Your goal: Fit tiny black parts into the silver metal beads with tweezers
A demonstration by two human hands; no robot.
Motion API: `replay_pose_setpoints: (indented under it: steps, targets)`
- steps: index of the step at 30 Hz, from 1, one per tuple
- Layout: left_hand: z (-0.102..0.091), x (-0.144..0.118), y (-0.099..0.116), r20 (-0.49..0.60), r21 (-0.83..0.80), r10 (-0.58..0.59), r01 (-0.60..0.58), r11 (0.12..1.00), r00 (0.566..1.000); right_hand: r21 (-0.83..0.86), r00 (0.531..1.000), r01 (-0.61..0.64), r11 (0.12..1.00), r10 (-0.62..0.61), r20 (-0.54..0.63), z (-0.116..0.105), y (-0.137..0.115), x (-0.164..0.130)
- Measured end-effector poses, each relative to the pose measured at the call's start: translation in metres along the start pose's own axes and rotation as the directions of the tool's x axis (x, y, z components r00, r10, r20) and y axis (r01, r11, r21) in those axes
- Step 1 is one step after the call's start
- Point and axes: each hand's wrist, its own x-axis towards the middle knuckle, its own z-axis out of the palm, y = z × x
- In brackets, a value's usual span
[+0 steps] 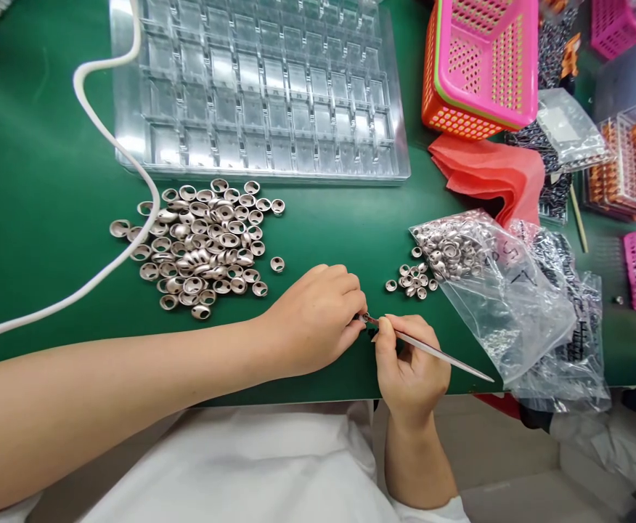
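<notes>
A white cord [112,149] curves across the green counter [35,218] on the left, touching a heap of silvery metal caps [203,243] that lies below a clear compartment tray [258,87]. The left hand [315,319] is closed, its fingertips pinching 1 small cap [362,317] near the counter's front edge. The right hand [408,367] grips a thin metal pick [432,351], its tip touching that cap. Further right sits a clear plastic bag [492,283] spilling more caps, and stacked pink and orange baskets [481,65].
</notes>
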Motion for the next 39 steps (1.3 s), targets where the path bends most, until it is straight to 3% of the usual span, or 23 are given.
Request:
replay_pose_setpoints:
  steps: [7, 10, 17, 31, 39]
  targets:
    - [-0.0011, 0.0009, 0.0007, 0.013, 0.002, -0.007, 0.007, 1.000, 1.000, -0.086, 0.995, 0.095, 0.992, -0.094, 0.015, 0.0003, -0.0039, 0.0065]
    - [-0.0010, 0.0010, 0.0006, 0.015, 0.002, -0.008, 0.008, 1.000, 1.000, -0.044, 0.998, 0.064, 0.997, -0.064, 0.018, 0.0003, -0.0029, 0.0053]
    - [0.0006, 0.0011, 0.0001, -0.004, 0.009, 0.002, -0.002, 1.000, 1.000, -0.036, 0.994, 0.092, 0.995, -0.094, -0.063, 0.0019, 0.0009, 0.0007]
    - [0.0017, 0.0006, -0.0001, 0.000, 0.026, 0.000, 0.000, 1.000, 1.000, -0.161, 0.977, 0.210, 0.965, -0.211, 0.009, 0.0020, -0.0057, 0.0069]
    - [0.0014, -0.0004, -0.0001, 0.003, 0.029, 0.000, 0.000, 1.000, 1.000, -0.108, 0.984, 0.175, 0.979, -0.178, -0.018, 0.0021, -0.0040, 0.0065]
